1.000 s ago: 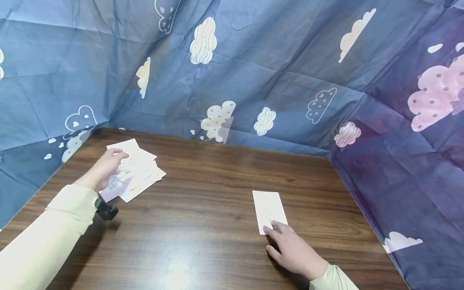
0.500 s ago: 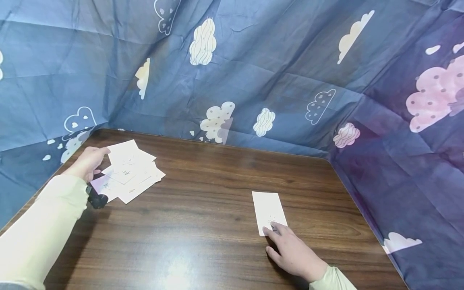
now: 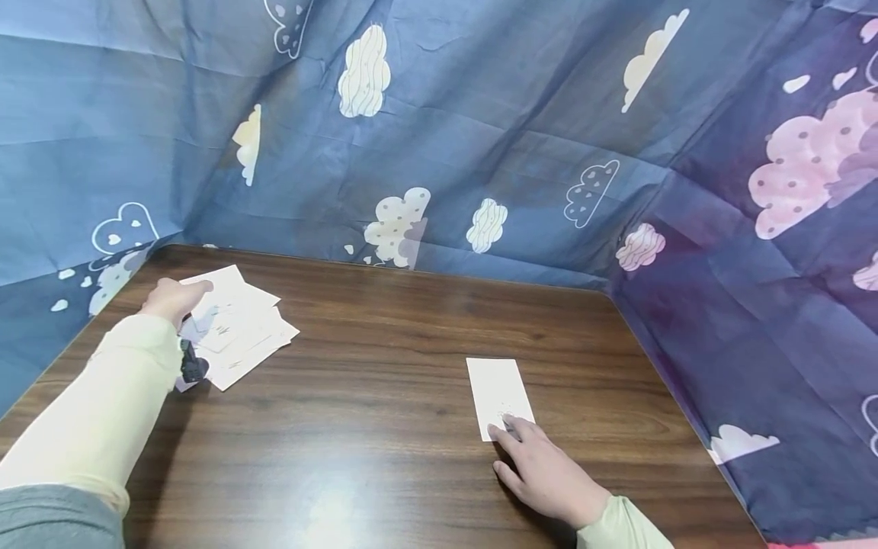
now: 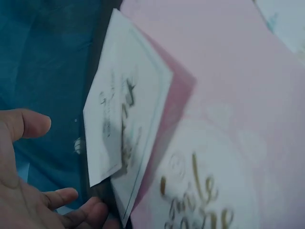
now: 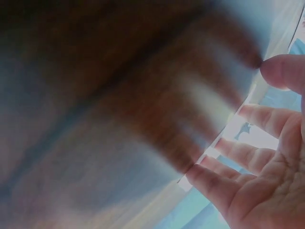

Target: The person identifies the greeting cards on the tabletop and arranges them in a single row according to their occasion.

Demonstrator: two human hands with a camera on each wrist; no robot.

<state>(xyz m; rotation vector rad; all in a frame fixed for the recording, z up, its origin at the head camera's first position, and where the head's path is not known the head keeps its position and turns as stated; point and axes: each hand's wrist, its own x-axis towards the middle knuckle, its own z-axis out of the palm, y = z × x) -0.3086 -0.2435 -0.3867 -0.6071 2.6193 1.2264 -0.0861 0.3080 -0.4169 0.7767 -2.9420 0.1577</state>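
Note:
My left hand (image 3: 170, 299) is at the left side of a loose pile of paper cards (image 3: 247, 324) in the head view. The left wrist view shows its thumb and fingers spread apart beside the pile, nothing held between them. There, a white card (image 4: 145, 83) with dark lettering and a smaller white card (image 4: 102, 133) overlap a pink card (image 4: 228, 81) with gold writing. My right hand (image 3: 549, 476) rests at the near end of a single white card (image 3: 495, 385), fingertips on its lower part. In the right wrist view its fingers are extended against the table surface.
Both sit on a brown wood-grain table (image 3: 357, 366). Blue cloth (image 3: 302, 145) printed with clouds hangs behind it and along both sides. A small black device (image 3: 193, 364) is strapped at my left wrist, below the hand.
My left hand first moved left off the pile's middle to its left edge, and a lilac card shifted left. The head view then turned slightly. The right hand stays at its card.

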